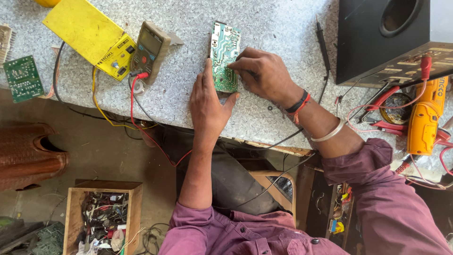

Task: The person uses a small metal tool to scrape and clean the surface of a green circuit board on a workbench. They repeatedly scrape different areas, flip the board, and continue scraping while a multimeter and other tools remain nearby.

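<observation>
Left hand (207,106) lies flat and open against the near left edge of the circuit board (224,54) on the worktop (273,28), right hand (262,73) pinching its right edge; looks light, stiff and breakable, so I'd hold it by the bare edges.

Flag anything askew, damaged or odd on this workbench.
The bench edge below the right hand looks chipped, baring a pale layer. The green circuit board lies flat, left hand beside it.
</observation>
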Demonstrator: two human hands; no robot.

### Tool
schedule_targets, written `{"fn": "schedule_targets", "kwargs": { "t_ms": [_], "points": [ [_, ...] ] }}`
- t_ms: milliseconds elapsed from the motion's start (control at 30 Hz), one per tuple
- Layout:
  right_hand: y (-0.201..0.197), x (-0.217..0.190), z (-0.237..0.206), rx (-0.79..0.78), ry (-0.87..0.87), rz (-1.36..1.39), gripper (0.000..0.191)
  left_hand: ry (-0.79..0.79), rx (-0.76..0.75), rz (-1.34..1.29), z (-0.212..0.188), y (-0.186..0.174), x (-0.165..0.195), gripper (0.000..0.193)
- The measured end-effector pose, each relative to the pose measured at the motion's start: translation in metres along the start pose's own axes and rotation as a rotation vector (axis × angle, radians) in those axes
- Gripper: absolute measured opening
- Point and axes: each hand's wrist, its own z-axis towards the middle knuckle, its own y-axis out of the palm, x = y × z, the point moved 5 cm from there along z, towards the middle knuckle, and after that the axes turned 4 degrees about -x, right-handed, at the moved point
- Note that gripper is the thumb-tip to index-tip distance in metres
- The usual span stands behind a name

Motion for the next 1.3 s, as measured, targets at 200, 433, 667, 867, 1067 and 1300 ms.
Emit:
{"fn": "schedule_targets", "kwargs": {
  "t_ms": [200, 433, 667, 867, 1067, 1300],
  "points": [
    [0.0005, -0.0011, -0.0011, -0.011, -0.008, 0.010, 0.024, 0.015, 0.005, -0.002, -0.0017, -0.0011, 0.0012, 0.106],
    [-0.0006, -0.0025, -0.0016, -0.008, -0.020, 0.015, 0.023, 0.010, 0.005, -0.002, -0.0016, -0.0006, 0.0003, 0.105],
    [-0.0005, -0.0038, -0.0010, -0.005, -0.005, 0.015, 0.024, 0.021, 0.013, 0.003, -0.0020, -0.0012, -0.0004, 0.104],
    [-0.0006, -0.0037, -0.0013, -0.012, -0.004, 0.002, 0.024, 0.031, 0.006, -0.002, -0.0026, -0.0015, 0.0005, 0.104],
    [0.0005, -0.0018, -0.0003, -0.017, 0.002, 0.004, 0.023, 0.012, 0.002, 0.005, -0.0019, -0.0011, 0.0001, 0.105],
    [-0.0007, -0.0040, 0.0001, 0.006, 0.004, -0.009, 0.024, 0.018, 0.004, 0.008, -0.0029, -0.0012, -0.0006, 0.105]
  ]
}}
